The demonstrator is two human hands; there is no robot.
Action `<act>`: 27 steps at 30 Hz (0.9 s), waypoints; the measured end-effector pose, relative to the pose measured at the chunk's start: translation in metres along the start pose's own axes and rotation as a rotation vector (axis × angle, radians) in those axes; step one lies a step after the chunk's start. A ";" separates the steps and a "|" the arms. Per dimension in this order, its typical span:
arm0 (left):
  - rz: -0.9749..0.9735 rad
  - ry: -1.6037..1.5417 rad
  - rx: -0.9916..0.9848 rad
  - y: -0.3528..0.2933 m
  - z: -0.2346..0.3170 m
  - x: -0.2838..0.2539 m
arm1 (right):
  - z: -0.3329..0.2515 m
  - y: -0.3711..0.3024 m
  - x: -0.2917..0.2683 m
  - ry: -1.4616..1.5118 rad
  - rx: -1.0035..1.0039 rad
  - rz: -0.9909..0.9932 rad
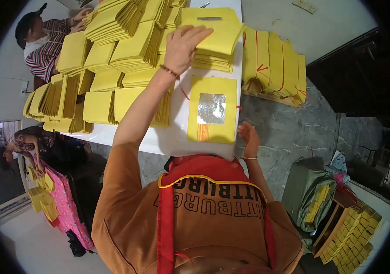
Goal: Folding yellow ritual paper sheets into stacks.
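My left hand (186, 48), a beaded bracelet at its wrist, lies with outstretched fingers on the upper part of a stack of yellow joss paper (220, 32). Its thumb is hard to make out. The stack's top layer is raised at the right edge and shows a strip of silver foil. Nearer to me on the white table (176, 137) lies a flat yellow joss paper sheet (211, 84) with a silver foil square and an orange striped patch. My right hand (248, 134) hovers just off the table's right edge, fingers loosely bent and apart, holding nothing.
Folded yellow paper stacks (133, 48) crowd the table's left and far parts. Bundles tied in red (275, 64) stand beyond the right edge. One co-worker (44, 45) handles stacks at far left; another (26, 141) works at a pink-covered table (67, 205). Yellow bundles (352, 237) fill the lower right.
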State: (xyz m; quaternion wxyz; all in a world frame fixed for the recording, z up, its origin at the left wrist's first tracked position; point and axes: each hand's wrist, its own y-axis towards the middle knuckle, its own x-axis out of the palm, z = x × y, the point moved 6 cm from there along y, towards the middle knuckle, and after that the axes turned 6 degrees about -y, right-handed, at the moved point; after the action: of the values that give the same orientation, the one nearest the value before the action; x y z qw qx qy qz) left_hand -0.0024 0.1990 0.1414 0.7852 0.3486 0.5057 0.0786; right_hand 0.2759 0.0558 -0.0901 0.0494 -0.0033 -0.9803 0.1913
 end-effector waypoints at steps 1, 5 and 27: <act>0.001 0.002 0.002 0.000 -0.011 0.015 | -0.001 0.001 0.002 0.002 -0.002 -0.001; -0.188 0.157 -0.119 -0.023 -0.071 0.093 | -0.006 0.005 0.010 -0.037 -0.045 -0.031; -0.619 0.308 -0.054 -0.037 -0.063 0.114 | -0.069 0.004 0.044 -0.740 -0.731 0.001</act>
State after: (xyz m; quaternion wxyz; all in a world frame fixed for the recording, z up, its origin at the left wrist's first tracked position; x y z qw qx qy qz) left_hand -0.0100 0.2553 0.0182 0.6951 0.1417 0.6980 -0.0982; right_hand 0.2393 0.0862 -0.0240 -0.3051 0.0470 -0.9349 -0.1751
